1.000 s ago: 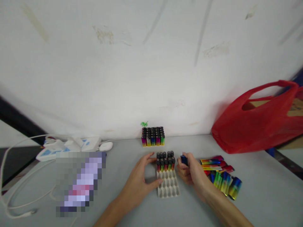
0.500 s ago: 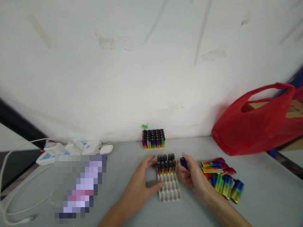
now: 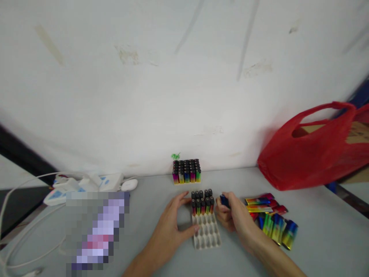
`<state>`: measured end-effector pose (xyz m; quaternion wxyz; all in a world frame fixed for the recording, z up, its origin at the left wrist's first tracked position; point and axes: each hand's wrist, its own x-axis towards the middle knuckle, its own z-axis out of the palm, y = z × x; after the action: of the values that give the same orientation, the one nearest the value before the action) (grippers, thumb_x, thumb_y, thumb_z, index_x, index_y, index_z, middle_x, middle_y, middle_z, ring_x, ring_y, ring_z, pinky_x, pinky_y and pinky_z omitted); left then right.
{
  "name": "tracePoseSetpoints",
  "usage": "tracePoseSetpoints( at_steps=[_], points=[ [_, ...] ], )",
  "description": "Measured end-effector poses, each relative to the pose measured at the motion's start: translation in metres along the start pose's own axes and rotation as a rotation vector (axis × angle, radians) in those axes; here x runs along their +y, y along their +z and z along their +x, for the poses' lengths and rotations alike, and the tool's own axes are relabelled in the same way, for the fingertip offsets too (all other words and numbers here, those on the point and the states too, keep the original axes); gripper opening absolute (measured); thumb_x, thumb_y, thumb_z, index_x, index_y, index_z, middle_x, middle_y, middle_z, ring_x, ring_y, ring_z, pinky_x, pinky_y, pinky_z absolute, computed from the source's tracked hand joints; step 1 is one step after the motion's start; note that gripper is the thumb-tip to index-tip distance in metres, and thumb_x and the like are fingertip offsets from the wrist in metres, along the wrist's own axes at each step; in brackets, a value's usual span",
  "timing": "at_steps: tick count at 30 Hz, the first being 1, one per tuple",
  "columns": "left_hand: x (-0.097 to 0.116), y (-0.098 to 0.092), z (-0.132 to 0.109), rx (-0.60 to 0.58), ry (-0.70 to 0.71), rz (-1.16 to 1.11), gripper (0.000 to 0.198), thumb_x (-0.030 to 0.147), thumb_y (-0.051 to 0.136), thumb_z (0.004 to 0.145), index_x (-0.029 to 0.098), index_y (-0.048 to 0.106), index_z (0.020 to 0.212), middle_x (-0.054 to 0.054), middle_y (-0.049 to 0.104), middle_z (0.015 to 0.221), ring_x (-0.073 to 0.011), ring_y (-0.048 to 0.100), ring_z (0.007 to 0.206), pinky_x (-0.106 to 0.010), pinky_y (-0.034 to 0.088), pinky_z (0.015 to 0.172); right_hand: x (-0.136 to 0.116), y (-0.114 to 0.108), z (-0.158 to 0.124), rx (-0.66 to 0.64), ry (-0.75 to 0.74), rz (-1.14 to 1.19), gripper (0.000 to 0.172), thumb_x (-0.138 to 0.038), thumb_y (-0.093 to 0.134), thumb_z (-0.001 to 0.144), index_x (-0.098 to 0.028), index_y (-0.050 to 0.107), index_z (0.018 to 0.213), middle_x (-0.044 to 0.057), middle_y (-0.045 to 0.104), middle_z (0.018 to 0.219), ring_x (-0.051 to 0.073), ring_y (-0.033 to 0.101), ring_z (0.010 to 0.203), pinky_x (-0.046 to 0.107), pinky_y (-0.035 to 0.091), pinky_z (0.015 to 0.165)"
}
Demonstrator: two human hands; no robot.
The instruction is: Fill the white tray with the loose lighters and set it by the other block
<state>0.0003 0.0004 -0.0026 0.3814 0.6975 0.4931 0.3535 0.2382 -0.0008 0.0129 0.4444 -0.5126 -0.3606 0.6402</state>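
Observation:
A pale moulded tray (image 3: 206, 232) with rows of small hollows lies in front of me. Black-topped, gradient-coloured lighters (image 3: 202, 206) stand upright in its far rows, with a gap in the rearmost one. My left hand (image 3: 170, 227) curves along the tray's left side, its thumb on the tray and its fingertips by the standing lighters. Just right of the tray, my right hand (image 3: 235, 215) is closed around a dark blue lighter (image 3: 224, 201), mostly hidden by the fingers. Several shiny gradient-coloured lighters (image 3: 277, 227) lie loose beyond that hand.
A packed block of black-topped lighters (image 3: 186, 173) stands near the wall. A red bag (image 3: 305, 161) with a cardboard box sits at the back right. On the left are a white power strip (image 3: 111, 182), a white cable, a small white device (image 3: 129, 185) and a blurred-out patch (image 3: 100, 227).
The view has shifted slightly. My right hand has turned a little with the dark blue lighter, still beside the tray. My left hand keeps its place at the tray.

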Motion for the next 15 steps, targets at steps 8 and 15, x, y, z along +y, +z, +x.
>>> tracePoseSetpoints(
  at_steps=[8,15],
  points=[
    [0.0019,0.0001,0.0002,-0.008,-0.012,0.012,0.086,0.020,0.091,0.082,0.028,0.051,0.157,-0.014,0.069,0.152,-0.0377,0.061,0.146,-0.061,0.040,0.129,-0.0034,-0.0024,0.0067,-0.007,0.100,0.035,0.063,-0.084,0.056,0.087,-0.025,0.041,0.067,-0.010,0.022,0.056,0.008,0.011,0.048,0.026,0.007,0.047],
    [0.0014,-0.0002,-0.0004,-0.011,-0.003,-0.004,0.086,0.019,0.091,0.082,0.028,0.051,0.157,-0.014,0.069,0.152,-0.0374,0.061,0.145,-0.059,0.040,0.129,-0.0061,0.0032,0.0031,0.119,-0.189,-0.034,0.066,-0.089,0.066,0.084,-0.024,0.063,0.092,-0.005,0.049,0.062,0.011,0.033,0.045,0.028,0.021,0.044]
  ],
)
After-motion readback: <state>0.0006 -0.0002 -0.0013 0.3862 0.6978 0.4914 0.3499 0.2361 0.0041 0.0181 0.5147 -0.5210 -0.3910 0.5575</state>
